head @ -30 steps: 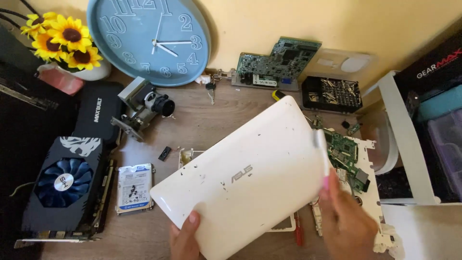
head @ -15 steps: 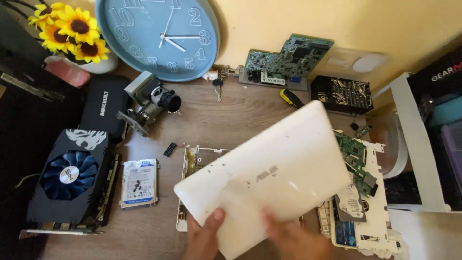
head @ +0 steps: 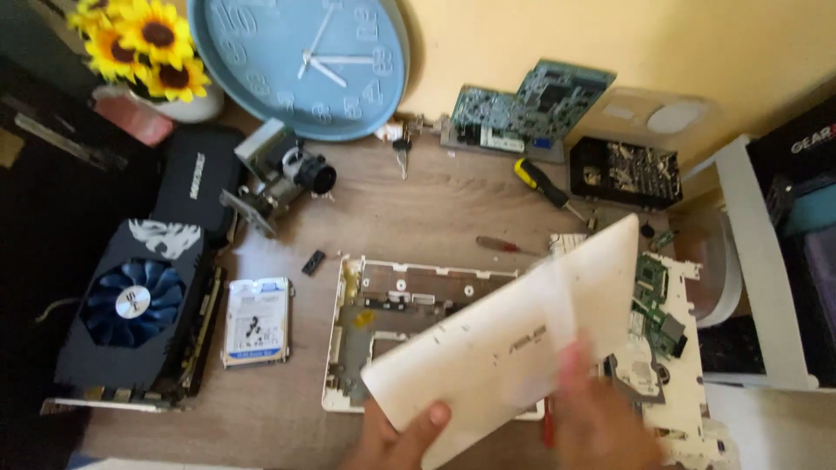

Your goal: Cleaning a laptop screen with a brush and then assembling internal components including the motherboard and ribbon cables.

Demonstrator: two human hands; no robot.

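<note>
Lid: the white lid (head: pixel 509 344) is up off the desk, tilted, its far corner high and to the right, its near edge down by the person's body. It hangs over the open base (head: pixel 392 331) and part of the green board (head: pixel 655 300).

Left hand: the left hand (head: pixel 396 435) is under the near left corner, thumb pressed on the top face, fingers hidden beneath, so it is grasping the lid.

Right hand: the right hand (head: pixel 601 418) is blurred at the lid's lower right edge. It looks to be on the panel, but I cannot tell whether the fingers are closed round it or only resting.

Slip risk: only the low edge seems held, so the raised far part could lever the lid out of the grip, I think.

What it would hit: the bare board and the base with its small fittings lie straight below; a dropped corner could chip them.

Sweep risk: the yellow screwdriver (head: pixel 542 182) and red screwdriver (head: pixel 505 246) lie near the far corner; a wide swing could knock them.

Crowding: the drive (head: pixel 255 320) and graphics card (head: pixel 135 305) sit well to the left, out of its likely path.
</note>
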